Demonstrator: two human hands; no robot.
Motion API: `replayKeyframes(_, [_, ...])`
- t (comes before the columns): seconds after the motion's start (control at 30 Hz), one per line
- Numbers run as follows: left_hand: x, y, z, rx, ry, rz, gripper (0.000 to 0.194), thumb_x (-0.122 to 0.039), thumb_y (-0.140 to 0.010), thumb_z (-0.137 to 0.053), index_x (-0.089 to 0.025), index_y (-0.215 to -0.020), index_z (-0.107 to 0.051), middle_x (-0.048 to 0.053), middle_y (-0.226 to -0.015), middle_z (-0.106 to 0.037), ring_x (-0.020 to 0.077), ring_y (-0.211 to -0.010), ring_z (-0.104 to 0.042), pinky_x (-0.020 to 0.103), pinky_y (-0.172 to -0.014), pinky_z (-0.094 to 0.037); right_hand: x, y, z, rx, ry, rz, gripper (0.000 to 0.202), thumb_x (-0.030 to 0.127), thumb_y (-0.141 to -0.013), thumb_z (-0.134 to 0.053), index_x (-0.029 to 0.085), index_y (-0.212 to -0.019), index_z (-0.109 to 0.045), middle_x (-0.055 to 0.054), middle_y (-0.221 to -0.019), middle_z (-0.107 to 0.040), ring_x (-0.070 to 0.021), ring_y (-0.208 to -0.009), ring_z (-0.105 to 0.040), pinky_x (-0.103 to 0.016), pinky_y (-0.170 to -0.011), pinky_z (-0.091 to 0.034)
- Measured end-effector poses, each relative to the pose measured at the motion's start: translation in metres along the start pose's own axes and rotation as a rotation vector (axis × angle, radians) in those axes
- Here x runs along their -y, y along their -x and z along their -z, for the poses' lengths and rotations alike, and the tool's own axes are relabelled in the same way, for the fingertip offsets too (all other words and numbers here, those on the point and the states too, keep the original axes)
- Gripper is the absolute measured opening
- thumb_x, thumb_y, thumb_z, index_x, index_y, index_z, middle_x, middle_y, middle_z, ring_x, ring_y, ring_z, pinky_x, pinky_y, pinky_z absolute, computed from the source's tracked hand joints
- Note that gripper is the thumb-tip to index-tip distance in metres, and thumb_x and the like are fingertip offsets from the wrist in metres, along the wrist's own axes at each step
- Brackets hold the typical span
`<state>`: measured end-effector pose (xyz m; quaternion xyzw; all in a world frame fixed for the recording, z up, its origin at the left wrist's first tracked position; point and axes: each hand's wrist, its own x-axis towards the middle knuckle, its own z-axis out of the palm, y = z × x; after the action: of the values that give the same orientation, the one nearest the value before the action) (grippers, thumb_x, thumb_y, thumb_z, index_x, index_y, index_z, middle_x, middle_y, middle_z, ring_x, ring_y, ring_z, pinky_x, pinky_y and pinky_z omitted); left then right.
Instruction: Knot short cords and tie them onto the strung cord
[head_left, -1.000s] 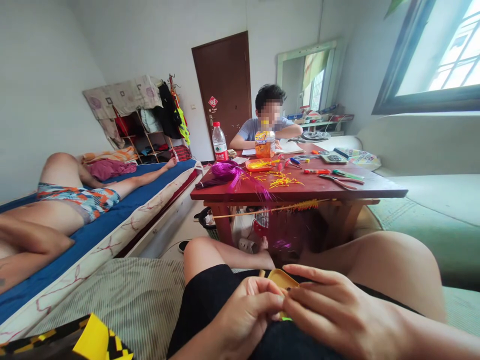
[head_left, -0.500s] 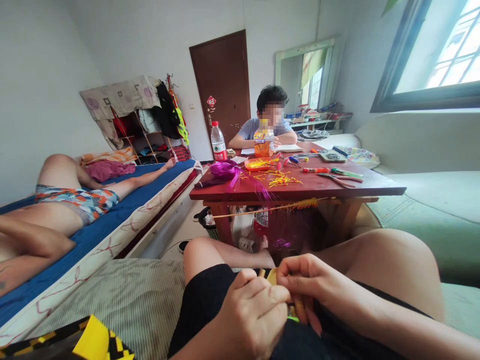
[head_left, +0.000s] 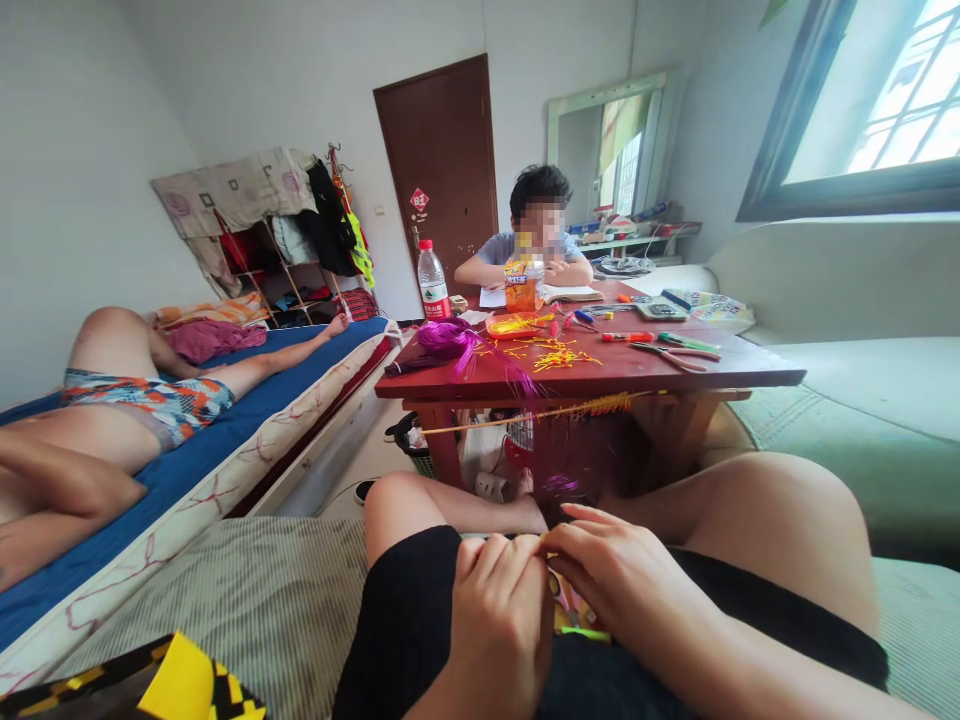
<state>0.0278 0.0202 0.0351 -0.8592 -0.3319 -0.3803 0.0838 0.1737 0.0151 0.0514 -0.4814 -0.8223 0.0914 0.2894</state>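
Above my lap, my left hand (head_left: 504,605) is closed, its knuckles turned up and its fingertips hidden. My right hand (head_left: 626,575) meets it from the right, thumb and index finger pinched against the left fingertips. Something small and yellowish seems to lie at the pinch, too covered to name. Under my hands, partly hidden, small yellow and pink items and a bright green strip (head_left: 586,634) rest on my dark shorts (head_left: 409,610).
Ahead stands a red table (head_left: 675,375) with purple strands (head_left: 450,338), yellow stems (head_left: 564,354), pliers (head_left: 681,357) and bottles. A person (head_left: 491,255) sits behind it. Another person lies on the bed (head_left: 270,400) at left. A yellow-and-black bag (head_left: 184,675) is at lower left.
My left hand has turned knuckles-up, and my right hand's fingers have straightened somewhat over it. The tan strip seen between my hands is now mostly hidden. The view has shifted slightly.
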Motion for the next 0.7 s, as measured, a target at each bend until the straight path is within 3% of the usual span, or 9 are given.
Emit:
replayKeyframes(0.13, [-0.002,0.0,-0.006,-0.002,-0.048,0.032,0.02,-0.01,-0.083,-0.039,-0.015,-0.075,-0.057,0.004,-0.071,-0.063,0.0168,-0.063,-0.054,0.03,-0.061,-0.031,0.001,-0.004,-0.001,0.049,0.021,-0.059,0.021,0.005,-0.078,-0.046,0.017,-0.073,-0.064,-0.003,-0.069,-0.069,-0.0177,-0.067,-0.065,-0.036,-0.091,-0.041])
replayKeyframes(0.23, [0.0,0.001,-0.006,0.018,-0.018,0.083,0.02,-0.011,-0.083,-0.041,-0.016,-0.073,-0.057,0.004,-0.072,-0.062,0.0168,-0.064,-0.054,0.03,-0.061,-0.033,0.005,-0.004,0.003,0.08,-0.044,-0.167,0.02,0.009,-0.079,-0.047,0.016,-0.071,-0.064,-0.005,-0.069,-0.067,-0.0194,-0.069,-0.062,-0.032,-0.074,-0.046])
replayKeyframes(0.4, [0.005,0.004,0.004,0.056,0.077,0.196,0.009,-0.015,-0.076,-0.056,-0.02,-0.078,-0.063,0.006,-0.098,-0.06,0.0181,-0.075,-0.056,0.032,-0.069,-0.041,0.002,0.009,-0.002,0.134,-0.582,-0.411,0.016,0.018,-0.078,-0.049,0.016,-0.064,-0.057,0.002,-0.056,-0.054,-0.0112,-0.05,-0.05,-0.021,-0.048,-0.038])
replayKeyframes(0.53, [0.003,0.008,0.01,0.127,0.185,0.214,0.013,-0.009,-0.069,-0.06,-0.02,-0.076,-0.061,0.002,-0.079,-0.063,0.0185,-0.074,-0.057,0.033,-0.068,-0.043,-0.003,0.02,-0.013,0.133,-0.875,-0.451,0.019,0.027,-0.076,-0.055,0.016,-0.061,-0.053,0.004,-0.056,-0.048,-0.0093,-0.051,-0.044,-0.021,-0.049,-0.037])
replayKeyframes(0.7, [-0.002,0.011,0.009,0.106,0.244,0.215,0.013,-0.006,-0.067,-0.061,-0.019,-0.069,-0.058,-0.001,-0.069,-0.063,0.0164,-0.068,-0.056,0.031,-0.066,-0.04,-0.004,0.022,-0.022,0.156,-1.098,-0.511,0.034,0.047,-0.069,-0.062,0.015,-0.06,-0.052,0.004,-0.054,-0.046,-0.0081,-0.046,-0.043,-0.022,-0.048,-0.035])
